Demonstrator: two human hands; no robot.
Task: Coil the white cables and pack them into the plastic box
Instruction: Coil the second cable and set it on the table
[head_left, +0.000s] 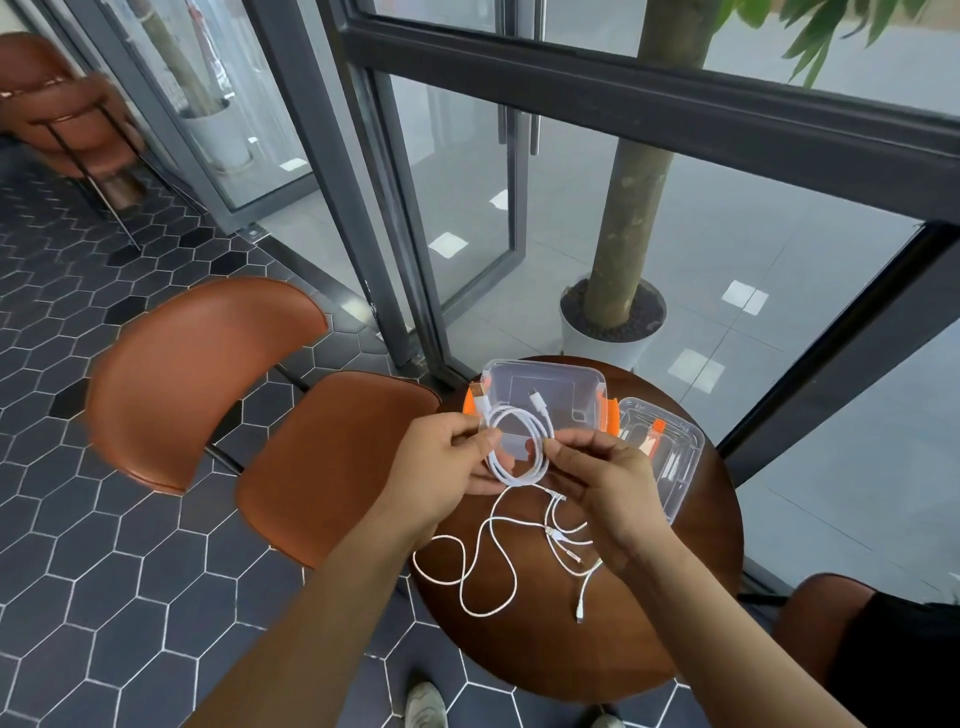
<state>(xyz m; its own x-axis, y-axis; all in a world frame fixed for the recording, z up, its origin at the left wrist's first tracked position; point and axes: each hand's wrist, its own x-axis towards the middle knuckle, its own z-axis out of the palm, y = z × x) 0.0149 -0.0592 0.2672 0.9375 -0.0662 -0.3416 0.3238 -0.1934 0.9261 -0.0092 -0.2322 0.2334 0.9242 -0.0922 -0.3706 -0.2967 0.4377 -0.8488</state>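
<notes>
A: Cable, where and which way?

B: One coiled white cable (519, 481), held up over the table betw both hands, in front of the plastic box's near edge. Not in the box yet. Loop faces the cam, slightly oval, long axis running near-to-far. Both plug ends stick out the far side, pointing away from the person: the bigger plug over the box's L rim, the smaller over the box interior.

A: Hands?

B: Left hand (447, 457) pinches the loop's L side, thumb on top. Right hand (597, 478) pinches the R side w/ fingertips. Both curled on the cable.

A: Surface, room?

B: Round dark wood table (675, 597). Dark hex-tile floor (104, 597), pale grout. Glass doors (457, 218) in dark frames beyond. Potted tree (623, 208) in a white pot behind the glass.

A: Counts?

B: 1 clear plastic box (587, 384), open, orange latches on L and R sides. 1 clear lid (675, 467) just beside it on the R. Loose white cables (493, 561) tangled on the table near the person: at least 2, exact no. can't tell. Brown chairs (208, 374): 3 in view, one only partly at lower R.
</notes>
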